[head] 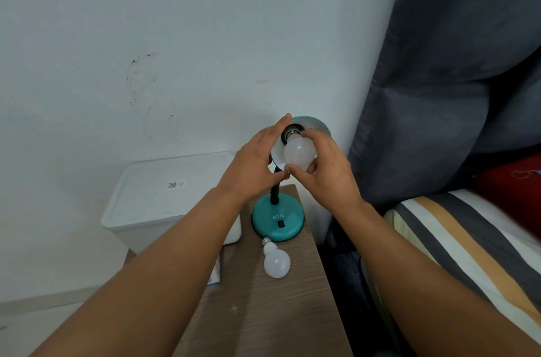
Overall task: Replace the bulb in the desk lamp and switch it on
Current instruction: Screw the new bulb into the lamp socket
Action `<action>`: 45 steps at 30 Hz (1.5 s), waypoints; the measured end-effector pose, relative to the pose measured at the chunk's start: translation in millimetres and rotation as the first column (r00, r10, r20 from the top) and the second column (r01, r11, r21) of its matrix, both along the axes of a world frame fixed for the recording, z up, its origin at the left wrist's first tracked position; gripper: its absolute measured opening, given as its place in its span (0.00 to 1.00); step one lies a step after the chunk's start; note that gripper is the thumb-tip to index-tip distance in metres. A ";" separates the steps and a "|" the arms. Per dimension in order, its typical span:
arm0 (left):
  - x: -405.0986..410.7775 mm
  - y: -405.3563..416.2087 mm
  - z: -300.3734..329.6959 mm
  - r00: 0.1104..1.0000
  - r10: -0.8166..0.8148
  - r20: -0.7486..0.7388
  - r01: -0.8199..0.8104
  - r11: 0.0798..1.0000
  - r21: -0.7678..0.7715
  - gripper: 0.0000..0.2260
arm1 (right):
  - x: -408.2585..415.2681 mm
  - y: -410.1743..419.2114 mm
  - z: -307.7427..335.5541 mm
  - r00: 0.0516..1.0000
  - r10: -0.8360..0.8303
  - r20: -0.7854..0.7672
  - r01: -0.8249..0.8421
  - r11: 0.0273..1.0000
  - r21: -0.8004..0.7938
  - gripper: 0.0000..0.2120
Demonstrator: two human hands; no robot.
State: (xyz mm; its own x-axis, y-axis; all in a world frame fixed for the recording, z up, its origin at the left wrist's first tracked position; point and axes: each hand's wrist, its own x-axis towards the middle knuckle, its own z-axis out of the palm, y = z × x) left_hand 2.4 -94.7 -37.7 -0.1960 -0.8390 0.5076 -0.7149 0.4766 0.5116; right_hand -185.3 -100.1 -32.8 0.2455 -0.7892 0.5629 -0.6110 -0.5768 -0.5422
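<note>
Right hand (325, 172) fingers grasp the bulb (297, 153) at the shade's (317, 125) socket; left hand (254, 163) fingers grip the shade's rim. Spare bulb (275, 261) lies mid-bench (263, 312).

Box (216, 274) beneath left forearm, mostly hidden

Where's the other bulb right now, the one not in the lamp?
The loose bulb lies on the wooden table, just in front of the lamp's teal base, screw cap pointing toward it.
</note>
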 end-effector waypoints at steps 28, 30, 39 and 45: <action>0.5 -1.4 -1.3 1.000 0.014 -0.004 -0.014 1.000 0.006 0.48 | -1.3 2.9 -3.3 0.999 -0.003 0.039 0.003 1.000 0.000 0.30; 0.4 -1.4 -0.7 1.000 0.019 -0.006 -0.019 1.000 0.001 0.48 | -3.1 2.5 -4.1 1.000 0.020 0.022 -0.020 1.000 0.018 0.31; -1.7 -1.2 0.2 1.000 0.014 0.003 -0.014 1.000 -0.004 0.47 | 0.5 3.3 -6.9 0.997 -0.041 0.069 0.041 0.999 0.007 0.33; 0.5 -2.3 -0.1 1.000 0.025 0.010 -0.025 1.000 0.002 0.47 | 4.3 5.2 -7.8 0.997 -0.049 0.061 0.050 0.999 -0.016 0.28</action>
